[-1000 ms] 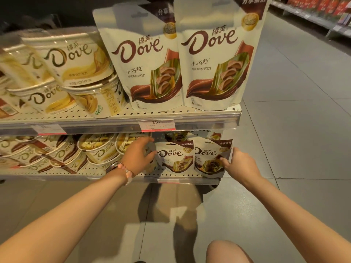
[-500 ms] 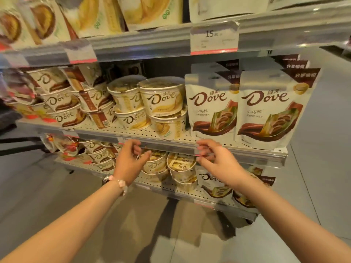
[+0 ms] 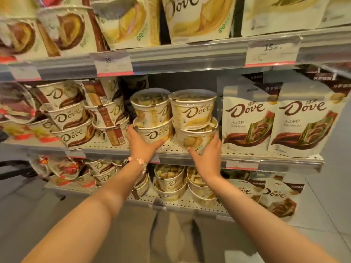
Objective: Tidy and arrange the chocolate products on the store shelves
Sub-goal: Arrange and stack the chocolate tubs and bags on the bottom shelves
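Note:
Two stacks of cream Dove chocolate tubs stand side by side on the middle shelf (image 3: 171,149). My left hand (image 3: 141,144) cups the lower left tub (image 3: 154,132), thumb on its left side and fingers under its front. My right hand (image 3: 206,155) holds the lower right tub (image 3: 195,137), which is tilted forward, with fingers curled along its right side. An upper tub (image 3: 191,109) sits on the right stack and another (image 3: 150,107) on the left stack.
Dove pouches (image 3: 247,118) stand to the right of the tubs. Brown-banded Dove tubs (image 3: 70,118) pile up at left. More tubs (image 3: 171,185) and pouches fill the lower shelf; larger packs line the top shelf (image 3: 190,57). Grey floor lies below.
The view moved up from the lower shelf to the middle one. Both hands rose from the shelf edge and took hold of the bottom tubs of the two stacks.

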Demonstrator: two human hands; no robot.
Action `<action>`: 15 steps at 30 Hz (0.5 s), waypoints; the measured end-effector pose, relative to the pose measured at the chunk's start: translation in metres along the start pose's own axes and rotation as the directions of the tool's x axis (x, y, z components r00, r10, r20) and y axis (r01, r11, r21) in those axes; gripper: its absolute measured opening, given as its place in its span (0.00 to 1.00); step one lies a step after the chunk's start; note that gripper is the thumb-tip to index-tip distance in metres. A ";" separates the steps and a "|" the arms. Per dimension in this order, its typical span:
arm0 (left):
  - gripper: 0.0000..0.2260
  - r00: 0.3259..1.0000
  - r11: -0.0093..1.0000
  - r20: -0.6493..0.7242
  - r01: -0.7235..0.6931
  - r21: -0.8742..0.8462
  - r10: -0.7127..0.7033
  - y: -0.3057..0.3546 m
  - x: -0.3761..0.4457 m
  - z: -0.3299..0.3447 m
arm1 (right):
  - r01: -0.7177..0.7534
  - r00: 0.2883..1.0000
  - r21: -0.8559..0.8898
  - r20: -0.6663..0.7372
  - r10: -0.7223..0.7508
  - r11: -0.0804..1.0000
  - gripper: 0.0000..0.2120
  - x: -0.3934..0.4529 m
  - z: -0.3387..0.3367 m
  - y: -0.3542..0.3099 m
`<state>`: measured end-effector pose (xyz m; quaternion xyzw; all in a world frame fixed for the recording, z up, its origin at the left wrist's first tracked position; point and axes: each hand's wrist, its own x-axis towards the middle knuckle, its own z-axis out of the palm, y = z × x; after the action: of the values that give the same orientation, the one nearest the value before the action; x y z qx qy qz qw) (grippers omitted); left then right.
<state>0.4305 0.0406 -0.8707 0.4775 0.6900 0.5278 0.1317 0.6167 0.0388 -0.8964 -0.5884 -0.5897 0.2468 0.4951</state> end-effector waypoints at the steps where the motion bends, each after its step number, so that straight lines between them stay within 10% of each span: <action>1: 0.53 1.000 1.000 0.014 0.004 -0.022 -0.004 -0.002 0.006 0.002 | -0.008 1.000 0.004 -0.029 0.008 1.000 0.49 0.002 0.005 0.001; 15: 0.48 0.940 0.986 0.341 0.084 -0.144 -0.030 -0.045 0.057 -0.010 | -0.210 0.966 0.071 -0.138 0.218 0.975 0.51 0.010 0.023 -0.010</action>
<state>0.3712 0.0808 -0.8865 0.5289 0.6273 0.4866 0.3001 0.5940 0.0529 -0.8932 -0.6510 -0.4780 0.2719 0.5233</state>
